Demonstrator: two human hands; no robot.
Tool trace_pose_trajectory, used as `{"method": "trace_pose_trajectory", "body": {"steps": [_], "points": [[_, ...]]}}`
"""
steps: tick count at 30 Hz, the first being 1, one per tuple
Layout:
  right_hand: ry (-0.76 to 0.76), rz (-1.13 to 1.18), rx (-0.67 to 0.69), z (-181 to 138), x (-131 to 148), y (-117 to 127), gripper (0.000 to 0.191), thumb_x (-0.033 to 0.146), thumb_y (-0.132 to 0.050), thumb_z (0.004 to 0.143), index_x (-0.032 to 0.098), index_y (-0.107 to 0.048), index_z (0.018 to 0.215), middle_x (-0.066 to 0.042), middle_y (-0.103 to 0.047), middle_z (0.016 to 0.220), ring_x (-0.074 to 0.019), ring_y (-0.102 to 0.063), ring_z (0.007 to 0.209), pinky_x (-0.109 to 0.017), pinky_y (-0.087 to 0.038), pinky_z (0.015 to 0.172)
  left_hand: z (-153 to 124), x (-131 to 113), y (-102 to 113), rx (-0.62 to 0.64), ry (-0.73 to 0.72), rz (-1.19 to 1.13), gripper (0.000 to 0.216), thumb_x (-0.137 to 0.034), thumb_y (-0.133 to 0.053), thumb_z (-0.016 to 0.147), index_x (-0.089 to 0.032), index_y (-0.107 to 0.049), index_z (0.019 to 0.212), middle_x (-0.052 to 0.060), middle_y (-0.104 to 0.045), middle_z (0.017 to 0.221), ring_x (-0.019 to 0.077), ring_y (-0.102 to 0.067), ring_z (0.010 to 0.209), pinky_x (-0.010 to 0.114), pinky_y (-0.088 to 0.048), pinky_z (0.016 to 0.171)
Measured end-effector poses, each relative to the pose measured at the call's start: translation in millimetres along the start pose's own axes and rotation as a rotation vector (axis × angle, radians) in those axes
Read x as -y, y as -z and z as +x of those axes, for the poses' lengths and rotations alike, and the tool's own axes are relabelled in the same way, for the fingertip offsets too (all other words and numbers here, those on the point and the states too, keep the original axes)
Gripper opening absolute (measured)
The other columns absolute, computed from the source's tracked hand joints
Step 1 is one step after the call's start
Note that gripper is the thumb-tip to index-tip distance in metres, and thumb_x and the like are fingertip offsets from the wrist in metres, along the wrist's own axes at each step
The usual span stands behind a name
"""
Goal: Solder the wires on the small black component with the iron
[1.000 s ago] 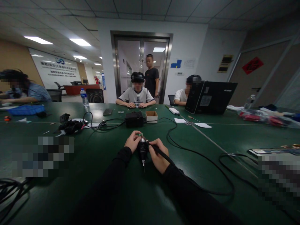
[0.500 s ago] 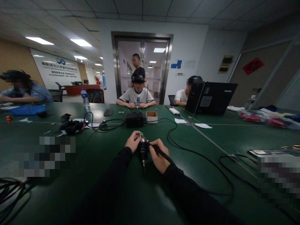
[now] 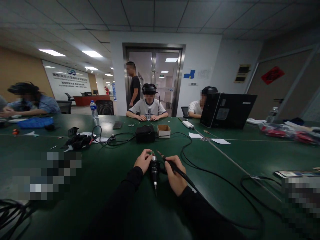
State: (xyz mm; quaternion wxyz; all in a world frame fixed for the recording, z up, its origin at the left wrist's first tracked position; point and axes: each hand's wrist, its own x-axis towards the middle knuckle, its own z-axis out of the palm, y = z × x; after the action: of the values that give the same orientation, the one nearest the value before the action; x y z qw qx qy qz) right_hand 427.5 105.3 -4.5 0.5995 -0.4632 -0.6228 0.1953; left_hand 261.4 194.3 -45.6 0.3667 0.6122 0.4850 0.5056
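My left hand (image 3: 143, 161) pinches a small green part (image 3: 150, 153) on top of a black cylindrical piece (image 3: 154, 170) that ends in a metal pin pointing toward me. My right hand (image 3: 175, 174) grips a black soldering iron (image 3: 172, 165) like a pen, its tip lifted just right of the green part. The iron's black cable (image 3: 215, 176) runs off to the right across the green table (image 3: 105, 186). Both hands rest on the table close together.
A black box (image 3: 145, 134) and a small cardboard box (image 3: 164, 130) stand just beyond my hands. Cables and black parts (image 3: 80, 141) lie to the left, a laptop (image 3: 226, 110) at right. Three people sit at the table's far edges; another stands by the glass door.
The soldering iron's tip has lifted slightly off the green part. The view has tilted up a little. The standing person has walked left from the doorway.
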Motion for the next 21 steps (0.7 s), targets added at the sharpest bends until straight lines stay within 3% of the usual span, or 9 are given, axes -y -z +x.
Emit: {"method": "trace_pose_trajectory", "body": {"steps": [5,9,15,21], "points": [[-0.018,0.056,-0.042,6,-5,1,0.012,0.031,-0.052,0.086,0.021,-0.057,0.092,-0.002,-0.063,0.087,-0.0162,-0.058,0.074,-0.026,-0.045,0.064,-1,-1,1,-0.033,0.019,0.083,0.02,-0.035,-0.054,0.081,-0.024,-0.059,0.097,-0.001,-0.072,0.076,0.0175,-0.063,0.074,0.028,-0.043,0.074],[-0.048,0.091,-0.039,6,-5,1,0.014,0.032,-0.052,0.086,0.021,-0.057,0.093,0.0,-0.06,0.08,-0.0153,-0.056,0.07,-0.025,-0.045,0.063,-2,-6,2,-0.043,0.04,0.112,0.022,-0.034,-0.053,0.081,-0.024,-0.057,0.101,-0.002,-0.07,0.071,0.0173,-0.062,0.071,0.027,-0.042,0.071],[-0.08,0.123,-0.038,4,-10,-3,0.015,0.034,-0.054,0.086,0.021,-0.057,0.092,0.002,-0.056,0.075,-0.0138,-0.052,0.065,-0.024,-0.042,0.061,-7,-18,6,0.049,-0.026,0.193,0.016,-0.023,-0.044,0.082,-0.024,-0.053,0.095,-0.005,-0.066,0.071,0.0128,-0.056,0.065,0.024,-0.04,0.069],[-0.113,0.159,-0.043,5,-13,-4,0.017,0.037,-0.056,0.084,0.022,-0.058,0.092,0.002,-0.055,0.072,-0.0147,-0.052,0.064,-0.025,-0.042,0.059,-6,-20,11,0.121,-0.044,0.244,0.019,-0.023,-0.042,0.083,-0.023,-0.056,0.096,-0.004,-0.064,0.071,0.0122,-0.055,0.066,0.023,-0.04,0.068]]}}
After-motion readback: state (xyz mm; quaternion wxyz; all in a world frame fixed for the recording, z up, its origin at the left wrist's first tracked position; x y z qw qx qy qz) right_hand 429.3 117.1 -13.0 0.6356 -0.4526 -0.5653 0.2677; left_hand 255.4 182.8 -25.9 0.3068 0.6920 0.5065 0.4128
